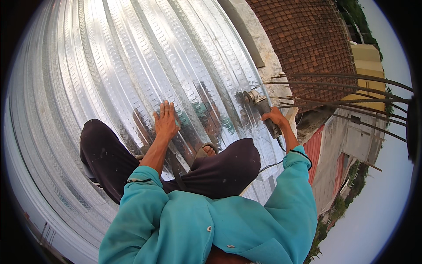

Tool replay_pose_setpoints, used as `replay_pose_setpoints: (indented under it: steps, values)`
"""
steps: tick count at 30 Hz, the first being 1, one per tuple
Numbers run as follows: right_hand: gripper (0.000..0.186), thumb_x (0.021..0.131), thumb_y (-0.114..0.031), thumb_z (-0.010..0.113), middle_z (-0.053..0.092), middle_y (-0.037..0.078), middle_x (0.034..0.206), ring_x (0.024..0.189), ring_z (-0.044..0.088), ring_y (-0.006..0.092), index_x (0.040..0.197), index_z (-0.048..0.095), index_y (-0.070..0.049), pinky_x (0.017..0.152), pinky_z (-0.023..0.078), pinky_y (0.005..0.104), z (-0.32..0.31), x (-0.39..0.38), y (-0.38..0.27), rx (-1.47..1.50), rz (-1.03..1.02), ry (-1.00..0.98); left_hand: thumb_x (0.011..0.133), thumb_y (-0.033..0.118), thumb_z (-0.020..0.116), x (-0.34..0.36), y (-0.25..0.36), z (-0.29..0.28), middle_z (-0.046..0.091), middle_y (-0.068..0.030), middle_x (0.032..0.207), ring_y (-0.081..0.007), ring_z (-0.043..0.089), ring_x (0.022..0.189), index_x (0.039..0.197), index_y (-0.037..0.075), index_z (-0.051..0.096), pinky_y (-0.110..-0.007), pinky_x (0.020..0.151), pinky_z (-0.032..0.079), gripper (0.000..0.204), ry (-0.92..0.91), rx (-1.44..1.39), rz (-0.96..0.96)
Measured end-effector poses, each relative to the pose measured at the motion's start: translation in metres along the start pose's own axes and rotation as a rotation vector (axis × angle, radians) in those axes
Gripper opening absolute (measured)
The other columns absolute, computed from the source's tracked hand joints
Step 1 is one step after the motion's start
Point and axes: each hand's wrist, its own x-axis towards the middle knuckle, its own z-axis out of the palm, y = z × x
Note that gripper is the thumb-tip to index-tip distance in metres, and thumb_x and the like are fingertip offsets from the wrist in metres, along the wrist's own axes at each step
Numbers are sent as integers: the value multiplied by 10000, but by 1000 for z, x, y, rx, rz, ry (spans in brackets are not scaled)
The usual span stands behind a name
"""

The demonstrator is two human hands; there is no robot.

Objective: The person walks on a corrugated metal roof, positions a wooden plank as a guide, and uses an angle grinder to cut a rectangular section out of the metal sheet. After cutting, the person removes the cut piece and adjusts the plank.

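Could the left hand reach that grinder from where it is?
Probably yes: only ribbed metal sheeting shows between the left hand and the grinder, though the right hand grips the tool's body.

The ribbed metal sheeting [149, 66] is gleaming glossily, its embossed ridges breaking up the shine. The grinder [263, 107] is showing a dull metal head and a dark, matt body. The shirt [184, 224] and trousers [224, 171] are looking like matt cloth; roof tiles [303, 39] are looking rough.
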Motion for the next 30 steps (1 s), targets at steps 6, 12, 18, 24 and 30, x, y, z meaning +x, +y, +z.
replay_pose_setpoints:
  steps: [6,12,18,24,30]
  values:
    - [605,580,-164,812,705,137,943,850,675,249,1123,667,58,780,535,360,4,-5,6,10,-34,19,766,316,872,-1,2,-3,77,-125,1718,-321,71,1586,1641,114,109,-613,1241,159,1178,-11,-11,2]
    - [622,575,-161,816,706,144,954,851,673,251,1137,662,56,778,532,358,-2,-2,8,-2,51,-47,767,335,871,1,3,-1,81,-117,1719,-311,75,1587,1641,115,100,-611,1241,159,1186,-21,2,-2]
    - [541,575,-170,822,711,140,902,808,672,255,1041,687,69,751,527,362,3,-26,30,10,61,-10,768,360,857,2,2,2,98,-135,1716,-318,107,1583,1635,85,101,-608,1227,195,1183,-13,54,-3]
    - [478,573,-190,831,716,137,850,763,671,248,956,713,71,735,527,365,6,-49,55,-65,86,-1,771,371,851,2,1,2,91,-130,1718,-319,100,1584,1635,84,95,-605,1230,192,1184,-36,70,-16]
    - [483,564,-214,843,707,127,815,746,670,237,938,724,67,714,525,369,4,-59,83,-29,74,5,764,375,854,3,0,4,96,-130,1717,-322,99,1583,1635,86,101,-610,1227,195,1187,-11,76,2]
